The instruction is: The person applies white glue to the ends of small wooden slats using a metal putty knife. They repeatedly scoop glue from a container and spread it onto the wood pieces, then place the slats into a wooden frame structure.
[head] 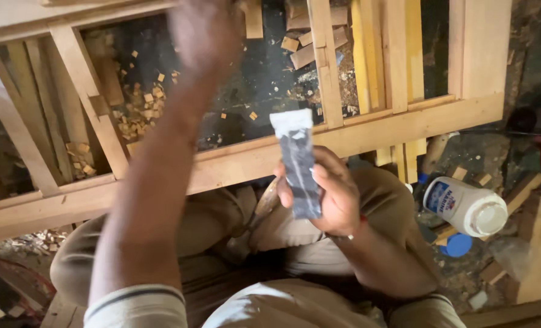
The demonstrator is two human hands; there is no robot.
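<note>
Packet: a thin dark packet (299, 173) with a pale top end. It stands up straight in my right hand, over my lap and in front of the wooden frame.
Right hand: my right hand (331, 194) holds the packet. My grip is pinching it, thumb on one side and fingers wrapped round the lower half.
Left hand: my left hand (205, 30) is up high, over the frame. It is all blurry, so I cannot tell if my grip is spread or pressed together. I cannot see anything in it.
Wooden frame: a big frame (368, 130) of pale wood lies across the floor, just past my knees. It has long bars and upright bars with gaps between them.
Wood bits: lots of small wood chips (138, 112) lie on the dark floor, seen through the gaps in the frame.
Bottle: a white plastic bottle (465, 206) with a white cap lies on its side on the floor, to my right, apart from my hand.
Blue lid: a round blue lid (459, 245) lies just beside the bottle.
Legs: my knees in tan trousers (222, 218) are bent under my hands.
</note>
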